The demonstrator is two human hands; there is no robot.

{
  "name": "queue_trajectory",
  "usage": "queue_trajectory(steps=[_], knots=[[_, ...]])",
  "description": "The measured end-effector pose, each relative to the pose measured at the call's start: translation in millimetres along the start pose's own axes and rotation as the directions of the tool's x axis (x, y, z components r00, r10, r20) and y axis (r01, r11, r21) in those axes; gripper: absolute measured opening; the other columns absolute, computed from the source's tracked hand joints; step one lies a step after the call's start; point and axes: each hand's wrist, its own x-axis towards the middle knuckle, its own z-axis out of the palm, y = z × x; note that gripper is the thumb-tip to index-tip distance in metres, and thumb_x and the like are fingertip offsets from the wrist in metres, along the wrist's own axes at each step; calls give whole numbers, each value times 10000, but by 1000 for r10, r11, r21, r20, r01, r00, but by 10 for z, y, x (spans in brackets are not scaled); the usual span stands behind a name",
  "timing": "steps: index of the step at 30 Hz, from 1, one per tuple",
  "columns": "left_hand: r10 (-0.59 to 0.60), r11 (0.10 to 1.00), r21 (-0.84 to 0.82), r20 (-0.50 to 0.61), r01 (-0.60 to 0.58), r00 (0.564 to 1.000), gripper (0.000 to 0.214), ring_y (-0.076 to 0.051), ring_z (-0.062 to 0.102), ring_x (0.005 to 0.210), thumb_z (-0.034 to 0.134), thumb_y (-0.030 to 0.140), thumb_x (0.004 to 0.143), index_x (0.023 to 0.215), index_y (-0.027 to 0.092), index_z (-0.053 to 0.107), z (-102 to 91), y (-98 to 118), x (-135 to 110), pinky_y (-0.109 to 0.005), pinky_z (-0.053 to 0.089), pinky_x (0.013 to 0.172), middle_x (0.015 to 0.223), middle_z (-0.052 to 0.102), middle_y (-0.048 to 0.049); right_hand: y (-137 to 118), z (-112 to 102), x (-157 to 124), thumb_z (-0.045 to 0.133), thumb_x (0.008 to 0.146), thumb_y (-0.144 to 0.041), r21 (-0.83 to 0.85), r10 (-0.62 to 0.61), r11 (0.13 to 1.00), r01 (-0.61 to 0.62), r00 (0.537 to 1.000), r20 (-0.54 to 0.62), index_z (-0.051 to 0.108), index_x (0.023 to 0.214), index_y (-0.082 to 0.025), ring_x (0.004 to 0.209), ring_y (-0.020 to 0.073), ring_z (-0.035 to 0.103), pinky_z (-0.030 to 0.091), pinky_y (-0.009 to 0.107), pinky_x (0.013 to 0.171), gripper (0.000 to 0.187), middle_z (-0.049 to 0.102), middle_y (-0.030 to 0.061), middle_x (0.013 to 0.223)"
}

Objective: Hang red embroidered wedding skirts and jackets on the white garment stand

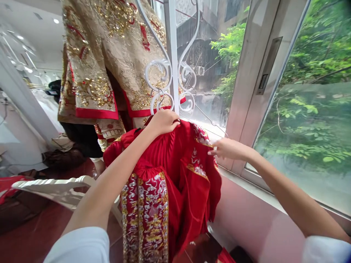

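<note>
"Where's the red garment [193,204]?"

"Up against the white metal stand [174,47], near the window [309,109]. The left hand [164,122] has it by the neckline, fingers curled closed over the top. Whether a hanger is in that grip too, I can't tell."

"And the right hand [225,149]?"

"Out at the shoulder side, fingertips bent in and pinching the embroidered edge."

"Lovely cloth. Smooth red, gathered in fine pleats up by the neck."

"Look at the panels [153,215] down the front: silver and gold, thickly worked in wavy bands. Any lettering in there is too fine for me to read."

"The stand's all curls, and a thin wire hanger [211,122] dangles off it."

"Behind it hangs a beige garment [137,73], crusted with gold sequins, hemmed in flat red, one red tassel [144,37] showing."
</note>
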Motion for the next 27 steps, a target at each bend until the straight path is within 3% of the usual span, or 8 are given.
queue_trajectory(steps=[2,4,7,10,13,18,22,27], knots=[[-8,999,-44,-108,3,994,316,-227,597,986,458,284,837,1040,169,671,-1,75,-145,-395,410,927,1035,686,-78,-71,-12,13,488,834,-517,-9,48,999,-48,999,4,665,618,-194,489,152,524,349,269,513,428,601,47,537],[-141,989,-81,-265,123,954,334,-222,562,1055,445,261,849,1115,183,632,-8,187,-394,-432,317,1039,1114,657,-72,-96,-81,152,443,860,-492,3,130,991,-133,962,-241,693,708,-199,566,172,560,365,275,552,415,636,61,614],[-441,891,-112,-446,440,779,377,-266,488,1144,468,261,842,1194,193,585,-1,363,-917,-493,216,1089,1189,605,-99,-53,-145,558,464,849,-433,152,103,988,-36,883,-458,699,873,-195,737,192,597,391,276,645,335,687,74,808],[-634,722,-99,-489,685,598,543,-353,362,1251,521,353,817,1316,143,471,35,415,-1431,-555,179,1072,1320,479,-181,32,-13,989,526,804,-479,509,-19,837,200,941,-338,679,876,-165,804,188,573,402,270,712,356,689,56,885],[-691,689,-93,-384,719,612,643,-364,385,1231,483,468,826,1348,98,413,40,280,-1744,-531,245,1041,1309,473,-218,112,213,1204,489,782,-603,745,-59,627,230,967,-249,643,860,-146,746,171,552,420,270,698,489,677,38,836],[-729,664,-363,-119,654,674,477,-260,527,1110,337,472,888,1181,164,555,-104,-164,-1847,-395,367,989,1190,604,-119,263,439,1186,465,699,-749,862,41,487,141,982,-184,610,789,-161,603,188,567,450,315,597,612,647,56,677],[-780,296,-768,149,568,608,387,-230,620,963,498,513,780,892,174,647,-141,-487,-1894,-335,481,861,947,698,-65,275,684,1217,218,823,-732,942,-35,331,53,998,-44,656,871,-167,751,236,644,483,380,723,716,687,124,814],[-831,-194,-883,380,429,406,383,-210,671,740,467,516,788,730,170,621,-87,-650,-2069,-322,549,665,662,684,-60,184,930,1311,254,817,-715,887,-85,441,138,990,-112,648,1031,-211,853,246,643,483,397,809,674,701,93,927]])
